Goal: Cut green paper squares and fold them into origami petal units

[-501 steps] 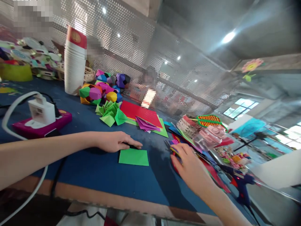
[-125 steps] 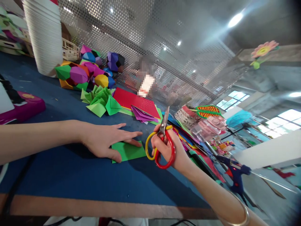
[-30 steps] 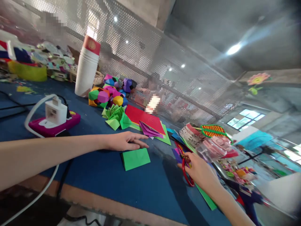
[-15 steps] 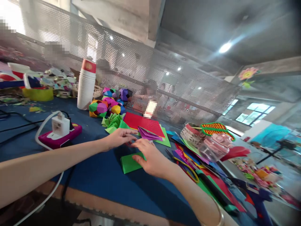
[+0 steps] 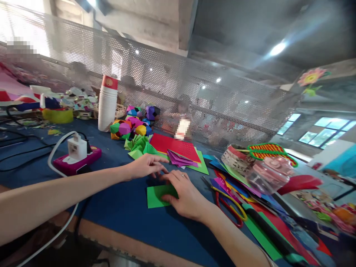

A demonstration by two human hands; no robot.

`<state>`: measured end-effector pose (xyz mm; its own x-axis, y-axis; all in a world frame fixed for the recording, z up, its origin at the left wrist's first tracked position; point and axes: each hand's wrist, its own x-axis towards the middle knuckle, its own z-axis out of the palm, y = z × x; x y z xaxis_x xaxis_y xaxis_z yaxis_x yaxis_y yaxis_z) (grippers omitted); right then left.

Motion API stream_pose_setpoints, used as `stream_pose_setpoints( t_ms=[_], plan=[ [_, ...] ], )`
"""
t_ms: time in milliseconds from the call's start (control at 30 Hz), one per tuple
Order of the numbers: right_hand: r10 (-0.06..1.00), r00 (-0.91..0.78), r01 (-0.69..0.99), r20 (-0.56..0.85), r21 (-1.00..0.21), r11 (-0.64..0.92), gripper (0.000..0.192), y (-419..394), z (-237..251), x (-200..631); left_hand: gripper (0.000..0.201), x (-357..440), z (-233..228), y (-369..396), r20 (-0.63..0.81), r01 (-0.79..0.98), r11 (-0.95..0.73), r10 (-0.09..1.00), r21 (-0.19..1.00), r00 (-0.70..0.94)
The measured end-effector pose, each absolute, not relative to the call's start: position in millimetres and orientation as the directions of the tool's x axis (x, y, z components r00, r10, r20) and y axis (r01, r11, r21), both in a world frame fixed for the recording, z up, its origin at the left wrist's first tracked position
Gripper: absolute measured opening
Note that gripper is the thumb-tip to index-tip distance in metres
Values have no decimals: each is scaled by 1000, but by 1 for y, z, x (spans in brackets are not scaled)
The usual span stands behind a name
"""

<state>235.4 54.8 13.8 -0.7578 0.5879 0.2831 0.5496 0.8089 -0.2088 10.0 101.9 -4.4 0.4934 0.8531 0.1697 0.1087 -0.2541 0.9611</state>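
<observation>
A small folded green paper [image 5: 156,196] lies on the blue tabletop in front of me. My right hand [image 5: 182,194], with a ring on one finger, holds it by its right part: the thumb is on top and the fingers bend over the far edge. Part of the paper is hidden under that hand. My left hand [image 5: 147,165] hovers just beyond the paper's far edge, its fingers loosely apart and close to the right fingertips; I see nothing in it. Behind the hands lie folded purple papers [image 5: 182,159] and red sheets [image 5: 178,147].
Left stand a power strip [image 5: 80,159] with a white cable and a cup stack [image 5: 108,105]. Folded green pieces [image 5: 140,145] and colourful paper balls [image 5: 122,129] lie behind. Scissors [image 5: 229,205], a black-handled tool [image 5: 269,231] and a clear pink-lidded container [image 5: 269,174] are right.
The green paper has turned slightly, its near edge now lying straighter across the view. My right thumb stays on it, and both hands keep close together. The camera view has shifted a little.
</observation>
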Motion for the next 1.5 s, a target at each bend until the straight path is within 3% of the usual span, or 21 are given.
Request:
stream_pose_setpoints(
  t_ms=[233,367,467,567,733,867,1067,1300,1500],
  plan=[
    [459,-663,350,592,-297,889,15,62,12,237,77,11,3,89,139,48,-215,769,975,624],
    [386,-621,318,683,-231,920,21,57,17,237,84,16,16,73,120,-34,-144,647,989,753],
    [316,-622,330,716,-127,936,21,54,18,237,90,16,20,69,8,-79,95,588,992,809],
    [269,-634,360,725,-31,932,19,54,16,237,80,12,16,74,-37,-178,238,688,955,724],
    [243,-659,434,712,96,896,21,59,11,240,52,9,9,84,-7,-288,213,814,934,581],
    [269,-562,536,782,97,839,19,63,11,242,39,12,10,83,6,-334,191,860,923,510],
    [260,-549,556,794,116,823,19,66,11,243,43,9,16,83,0,-325,160,896,932,443],
    [194,-708,425,679,190,885,11,58,15,239,47,12,17,78,-29,-233,145,898,962,440],
    [197,-722,314,663,60,948,19,56,11,250,41,14,15,71,-53,-68,95,887,993,459]
  ],
)
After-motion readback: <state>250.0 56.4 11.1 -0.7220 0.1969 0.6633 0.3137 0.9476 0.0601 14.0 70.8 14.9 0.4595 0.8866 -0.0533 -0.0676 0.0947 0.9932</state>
